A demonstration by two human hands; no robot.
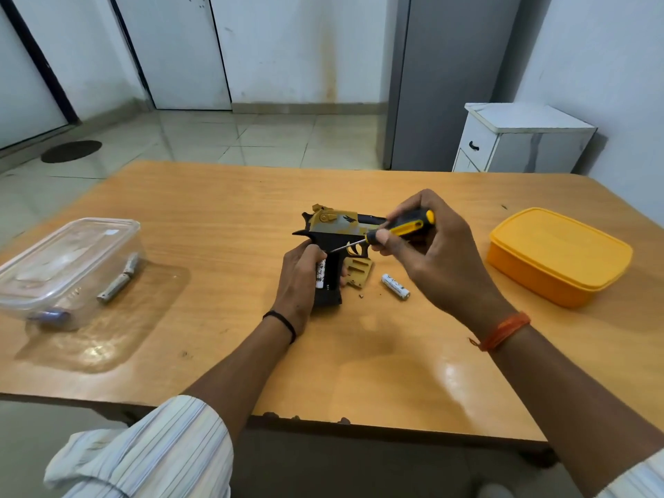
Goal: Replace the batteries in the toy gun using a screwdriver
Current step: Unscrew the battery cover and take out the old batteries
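Head view — screwdriver at toy gun

The left hand covers most of the grip of the black and gold plastic toy gun, so only a bit of the white battery in the grip shows. The right hand hides the front end of the toy gun and part of the black and yellow screwdriver. The words on the loose white battery on the wooden worktop are too small to read. The clear plastic box is cut off by the left edge. The things inside it look blurry.
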